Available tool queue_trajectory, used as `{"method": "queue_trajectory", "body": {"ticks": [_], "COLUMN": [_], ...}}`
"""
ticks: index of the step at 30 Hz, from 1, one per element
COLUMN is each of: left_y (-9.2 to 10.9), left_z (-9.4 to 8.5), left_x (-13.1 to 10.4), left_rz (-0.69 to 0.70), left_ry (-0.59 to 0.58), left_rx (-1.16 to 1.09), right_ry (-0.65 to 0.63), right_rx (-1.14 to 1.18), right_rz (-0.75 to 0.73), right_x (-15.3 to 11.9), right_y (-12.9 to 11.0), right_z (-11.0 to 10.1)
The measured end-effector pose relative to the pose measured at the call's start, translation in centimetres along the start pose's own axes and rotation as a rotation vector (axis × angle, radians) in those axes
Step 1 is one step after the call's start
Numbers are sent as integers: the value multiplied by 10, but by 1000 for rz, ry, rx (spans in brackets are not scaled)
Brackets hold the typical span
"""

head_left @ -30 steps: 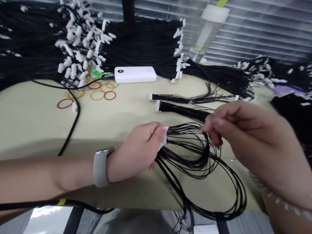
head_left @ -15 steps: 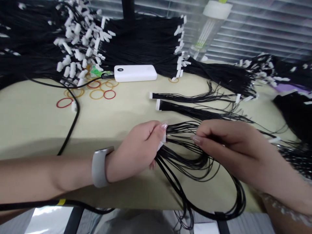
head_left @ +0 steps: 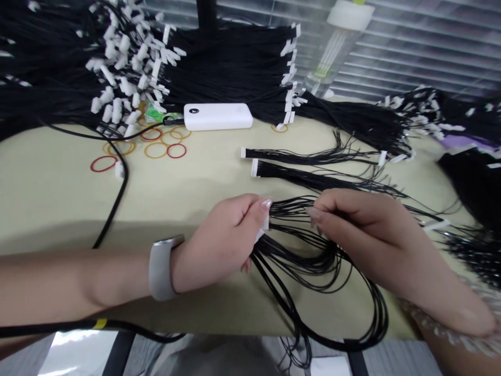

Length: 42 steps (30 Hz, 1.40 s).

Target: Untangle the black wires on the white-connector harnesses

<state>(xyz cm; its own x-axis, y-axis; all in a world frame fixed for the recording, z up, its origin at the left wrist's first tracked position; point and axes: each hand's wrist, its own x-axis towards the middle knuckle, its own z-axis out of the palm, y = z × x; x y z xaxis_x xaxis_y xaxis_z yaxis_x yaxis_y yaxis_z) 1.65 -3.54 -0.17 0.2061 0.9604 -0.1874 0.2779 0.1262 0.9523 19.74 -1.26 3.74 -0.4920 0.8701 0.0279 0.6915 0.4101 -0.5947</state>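
My left hand [head_left: 230, 235], with a grey band on the wrist, pinches a white connector [head_left: 265, 223] at the end of a black wire harness [head_left: 301, 256]. The harness wires fan out to the right, and some loop down past the table's front edge. To the right, my right hand [head_left: 364, 235] has thumb and forefinger closed on the thin black wires. Its other fingers are curled and partly hidden. Two more wire bundles [head_left: 289, 171] with white connectors lie just beyond my hands.
Behind the hands are a white power bank [head_left: 218, 116] with a black cable [head_left: 121, 185], rubber bands [head_left: 155, 150], and piles of black wires [head_left: 227, 68] with white connectors. A clear container [head_left: 336, 44] stands at the back. More wires [head_left: 473, 183] lie at right.
My right hand has shifted slightly up and left, and its wrist has turned a little. The large wire loop has moved slightly left. My left hand has barely moved.
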Motion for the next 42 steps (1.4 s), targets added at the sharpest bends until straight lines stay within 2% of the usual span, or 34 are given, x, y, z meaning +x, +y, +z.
{"method": "queue_trajectory", "body": {"ticks": [8,17,25,29,37,42], "left_y": [0,1,3,3,3,2], "left_z": [0,-1,-2,-2,-1,-1], "left_x": [1,-1,-1,-1,-3,1], "left_rz": [7,9,61,89,107,58], "left_ry": [11,11,-19,-33,-47,-101], "left_rx": [20,43,185,253,192,296], "right_ry": [35,-140,-107,-86,-83,-152], "right_rx": [-6,-4,-117,-151,-130,-54], "right_rz": [-24,-9,-206,-247,-195,-142], "right_x": [2,0,-1,-2,-1,2], "right_y": [0,5,-1,-2,-2,4], "right_z": [6,6,18,25,22,12]}}
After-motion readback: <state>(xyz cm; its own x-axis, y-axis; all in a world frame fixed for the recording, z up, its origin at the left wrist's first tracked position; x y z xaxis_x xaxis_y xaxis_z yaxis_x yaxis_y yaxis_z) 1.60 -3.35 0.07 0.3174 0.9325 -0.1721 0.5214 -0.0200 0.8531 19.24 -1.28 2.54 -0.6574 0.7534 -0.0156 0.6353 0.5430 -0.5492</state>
